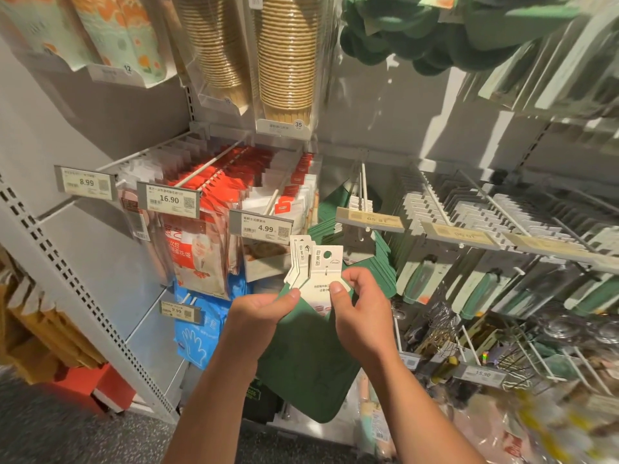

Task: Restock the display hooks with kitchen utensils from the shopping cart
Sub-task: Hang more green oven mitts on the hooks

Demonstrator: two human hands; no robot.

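Both hands — left hand, right hand — pinch floppy green mats by their stiff card tags, likely the surest hold.

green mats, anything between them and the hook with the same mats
Nothing visible blocks the way. Both hands hold the green mats just below the hook, whose flipped-up price tag sits at its tip.
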